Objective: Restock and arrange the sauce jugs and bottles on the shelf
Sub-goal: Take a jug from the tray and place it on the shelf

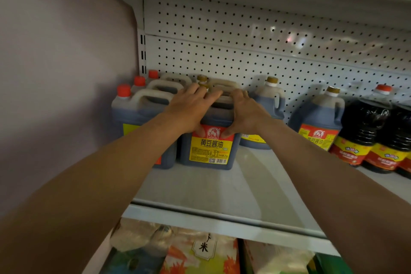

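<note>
Head view: both hands on the front gold-cap jug (210, 140), standing on the shelf (200, 187) just beside the red-cap jugs (138, 113). Left hand (189, 109) lies over its top, fingers near straight; right hand (243, 113) clasps the handle side. Likely step: squaring it into the row. Next: push back flush, label forward.

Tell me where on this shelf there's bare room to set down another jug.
Bare shelf runs along the front, ahead of every jug. A narrower gap sits behind it, between the gold-capped jug by the pegboard and the tilted jug. The left corner is crowded: red-capped jugs packed against the jug under both hands.
</note>
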Available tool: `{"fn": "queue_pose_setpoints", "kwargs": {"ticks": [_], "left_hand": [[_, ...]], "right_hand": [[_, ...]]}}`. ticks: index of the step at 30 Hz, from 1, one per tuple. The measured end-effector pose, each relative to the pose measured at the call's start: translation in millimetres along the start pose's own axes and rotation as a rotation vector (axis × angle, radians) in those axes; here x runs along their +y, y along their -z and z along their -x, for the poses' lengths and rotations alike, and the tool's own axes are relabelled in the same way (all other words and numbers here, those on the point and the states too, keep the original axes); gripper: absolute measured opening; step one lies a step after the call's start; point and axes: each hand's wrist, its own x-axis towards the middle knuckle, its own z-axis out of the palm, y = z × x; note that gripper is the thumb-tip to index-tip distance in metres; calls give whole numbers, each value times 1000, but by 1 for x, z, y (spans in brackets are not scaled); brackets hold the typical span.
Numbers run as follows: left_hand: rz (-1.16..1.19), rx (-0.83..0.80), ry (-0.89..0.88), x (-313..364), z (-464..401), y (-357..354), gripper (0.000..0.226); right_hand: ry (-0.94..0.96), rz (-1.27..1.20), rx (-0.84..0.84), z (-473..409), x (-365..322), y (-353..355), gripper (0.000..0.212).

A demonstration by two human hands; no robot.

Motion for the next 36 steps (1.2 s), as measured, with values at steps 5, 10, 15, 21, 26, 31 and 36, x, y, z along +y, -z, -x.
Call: {"fn": "queue_pose_setpoints", "kwargs": {"ticks": [5, 10, 15, 21, 26, 31, 36], "left_hand": [[-21, -77, -14, 15, -7, 11, 128], [26, -117, -7, 11, -13, 13, 132], [79, -120, -20, 4, -16, 11, 132], [70, -97, -44, -5, -18, 4, 132], [63, -80, -47, -3, -21, 1, 133], [209, 39, -5, -28, 6, 5, 135], [276, 36, 153, -83, 51, 6, 140]], "right_hand": [[20, 74, 23, 8, 11, 10, 107], [-5, -222, -2, 8, 28, -1, 106], [-26, -618, 50, 13, 41, -22, 91], [-21, -616, 50, 9, 38, -28, 94], [-49, -670, 50, 5, 38, -29, 91], [-86, -589, 13, 4, 37, -27, 87], [-5, -169, 91, 15, 12, -13, 137]]}}
